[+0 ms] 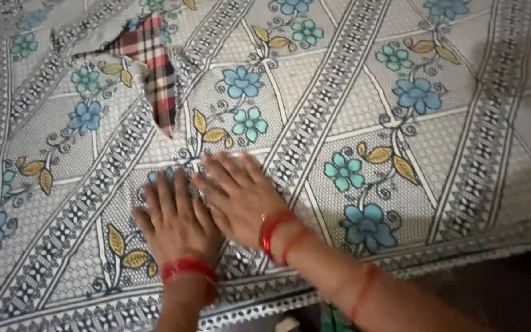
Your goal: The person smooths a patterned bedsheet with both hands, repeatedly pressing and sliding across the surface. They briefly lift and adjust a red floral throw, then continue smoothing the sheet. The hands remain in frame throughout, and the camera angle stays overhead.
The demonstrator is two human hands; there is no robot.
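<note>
Far left: patterned bedsheet (pixel 62 246), white with blue and teal flowers, yellow leaves and dark diagonal bands, spread flat. Upper left: red plaid cloth (pixel 158 74) poking out through a fold, well apart from both hands. Lower centre: left hand (pixel 176 221), fingers spread, palm flat on the sheet, red bangles at the wrist. Just beside, touching: right hand (pixel 241 197), also spread flat, gripping nothing.

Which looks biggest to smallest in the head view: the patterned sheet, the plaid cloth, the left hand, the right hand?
1. Patterned sheet, filling nearly the whole view.
2. Plaid cloth, only partly showing through the sheet.
3. Left hand and right hand look about alike, both flat; no ranking.
</note>
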